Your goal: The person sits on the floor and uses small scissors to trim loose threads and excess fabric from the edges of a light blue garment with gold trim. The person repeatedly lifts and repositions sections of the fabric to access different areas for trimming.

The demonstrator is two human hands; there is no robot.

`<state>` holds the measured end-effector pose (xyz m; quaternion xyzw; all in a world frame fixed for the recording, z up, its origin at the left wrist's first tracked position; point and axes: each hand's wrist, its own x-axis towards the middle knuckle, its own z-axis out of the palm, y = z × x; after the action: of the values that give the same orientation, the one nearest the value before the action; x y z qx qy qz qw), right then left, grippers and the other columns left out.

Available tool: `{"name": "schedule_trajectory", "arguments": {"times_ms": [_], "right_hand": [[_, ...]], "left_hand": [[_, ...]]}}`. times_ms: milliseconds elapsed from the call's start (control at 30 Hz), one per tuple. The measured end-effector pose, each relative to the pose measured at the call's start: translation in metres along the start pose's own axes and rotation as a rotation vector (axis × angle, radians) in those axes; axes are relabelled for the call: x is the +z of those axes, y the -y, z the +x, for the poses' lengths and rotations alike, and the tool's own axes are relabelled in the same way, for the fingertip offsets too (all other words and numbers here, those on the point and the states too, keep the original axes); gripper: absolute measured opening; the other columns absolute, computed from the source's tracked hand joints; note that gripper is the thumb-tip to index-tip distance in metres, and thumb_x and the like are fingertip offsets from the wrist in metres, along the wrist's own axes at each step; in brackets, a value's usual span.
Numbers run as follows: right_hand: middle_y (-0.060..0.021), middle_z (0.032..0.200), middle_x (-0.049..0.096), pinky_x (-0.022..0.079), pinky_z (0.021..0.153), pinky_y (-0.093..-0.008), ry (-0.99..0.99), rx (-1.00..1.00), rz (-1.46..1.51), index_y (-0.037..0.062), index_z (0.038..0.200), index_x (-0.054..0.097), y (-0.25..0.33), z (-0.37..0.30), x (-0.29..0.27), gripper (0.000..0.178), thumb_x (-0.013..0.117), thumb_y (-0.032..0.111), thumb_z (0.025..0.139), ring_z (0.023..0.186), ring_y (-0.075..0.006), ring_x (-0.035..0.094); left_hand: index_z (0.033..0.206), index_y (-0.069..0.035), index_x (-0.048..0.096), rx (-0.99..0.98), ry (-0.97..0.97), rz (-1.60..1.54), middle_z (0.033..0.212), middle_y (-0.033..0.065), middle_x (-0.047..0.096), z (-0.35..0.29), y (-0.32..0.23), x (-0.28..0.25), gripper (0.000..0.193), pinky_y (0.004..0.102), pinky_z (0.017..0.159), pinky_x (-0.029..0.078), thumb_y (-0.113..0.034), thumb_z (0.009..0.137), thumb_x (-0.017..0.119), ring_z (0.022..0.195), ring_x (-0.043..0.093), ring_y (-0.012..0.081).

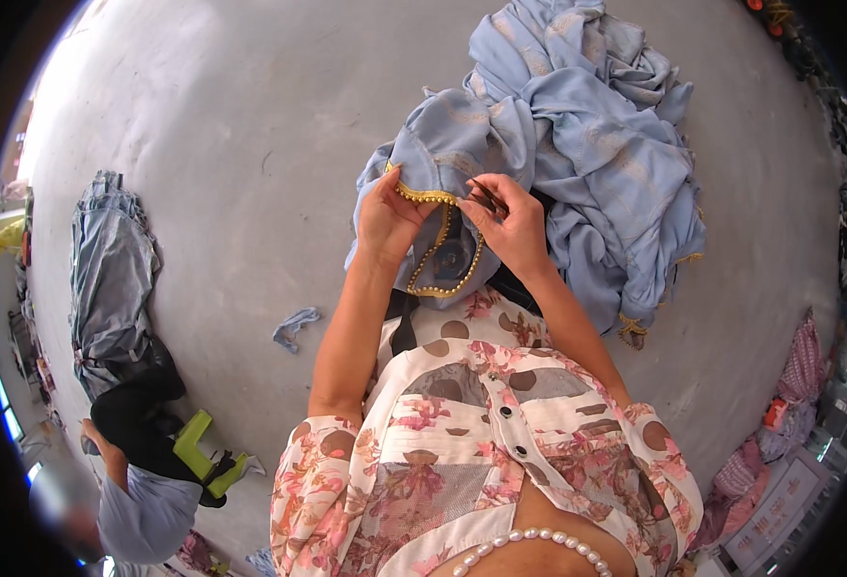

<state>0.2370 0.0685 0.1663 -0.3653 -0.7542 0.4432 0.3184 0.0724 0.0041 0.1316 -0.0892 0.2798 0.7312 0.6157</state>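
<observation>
A light blue garment [457, 125] with a gold beaded trim [426, 196] along its edge lies over my lap. My left hand [388, 223] pinches that trimmed edge between thumb and fingers. A slim, dark, two-pronged tool [488, 195], much like thread snips, is gripped in my right hand [518, 231]. The tips of the right thumb and finger are at the beaded edge, close to the left hand. Below both hands the trim loops round an opening in the cloth. What the right fingers pinch besides the tool is too small to tell.
A big heap of the same blue cloth [611, 159] spreads over the grey floor [260, 125] at my right. A small blue scrap [296, 328] lies left of me. Farther left, a person [149, 510] sits by a lime-green stool [193, 447] and a grey-blue cloth pile [111, 279].
</observation>
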Motion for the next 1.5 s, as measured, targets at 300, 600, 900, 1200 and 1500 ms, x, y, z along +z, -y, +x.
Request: {"name": "schedule_trajectory", "arguments": {"times_ms": [300, 600, 900, 1200, 1500], "right_hand": [[-0.0078, 0.067, 0.059, 0.047, 0.052, -0.0280, 0.049, -0.057, -0.095, 0.0034, 0.093, 0.054, -0.001, 0.005, -0.001, 0.024, 0.067, 0.021, 0.084, 0.057, -0.0182, 0.060], [-0.0085, 0.066, 0.060, 0.046, 0.050, -0.0302, 0.000, -0.270, -0.286, 0.0046, 0.089, 0.054, 0.005, 0.013, 0.005, 0.024, 0.070, 0.020, 0.080, 0.055, -0.0218, 0.060], [-0.0045, 0.069, 0.059, 0.044, 0.055, -0.0215, -0.153, 0.078, 0.356, 0.0021, 0.094, 0.058, 0.005, 0.020, 0.003, 0.018, 0.068, 0.014, 0.084, 0.061, -0.0069, 0.056], [-0.0002, 0.075, 0.057, 0.040, 0.050, -0.0198, -0.431, 0.100, 0.468, 0.0059, 0.091, 0.059, 0.010, 0.035, -0.097, 0.007, 0.060, 0.006, 0.084, 0.059, -0.0049, 0.048], [0.0005, 0.066, 0.054, 0.027, 0.043, -0.0210, -1.256, 0.553, 0.471, 0.0037, 0.083, 0.060, -0.178, -0.118, -0.310, 0.008, 0.058, 0.011, 0.086, 0.053, -0.0075, 0.043]], "left_hand": [[0.116, 0.001, 0.047, 0.028, 0.007, -0.057, 0.114, 0.0168, 0.057, 0.000, 0.002, 0.002, 0.029, 0.0429, 0.087, 0.051, -0.017, 0.097, 0.035, 0.104, 0.058, 0.0299], [0.117, -0.003, 0.050, 0.016, 0.045, -0.071, 0.115, 0.0138, 0.058, 0.003, 0.006, -0.005, 0.028, 0.0447, 0.083, 0.051, -0.018, 0.096, 0.039, 0.101, 0.060, 0.0299], [0.117, -0.001, 0.049, 0.043, -0.032, -0.016, 0.114, 0.0137, 0.058, -0.003, 0.003, 0.009, 0.029, 0.0427, 0.084, 0.052, -0.017, 0.097, 0.038, 0.101, 0.060, 0.0288], [0.114, 0.002, 0.057, 0.331, 0.082, 0.549, 0.100, 0.0165, 0.065, -0.020, -0.023, 0.021, 0.036, 0.0317, 0.078, 0.052, -0.026, 0.095, 0.047, 0.098, 0.063, 0.0242], [0.110, -0.002, 0.063, 0.430, -0.236, 1.157, 0.096, 0.0072, 0.066, -0.037, -0.031, -0.064, 0.030, 0.0257, 0.075, 0.046, -0.022, 0.088, 0.062, 0.087, 0.061, 0.0131]]}}
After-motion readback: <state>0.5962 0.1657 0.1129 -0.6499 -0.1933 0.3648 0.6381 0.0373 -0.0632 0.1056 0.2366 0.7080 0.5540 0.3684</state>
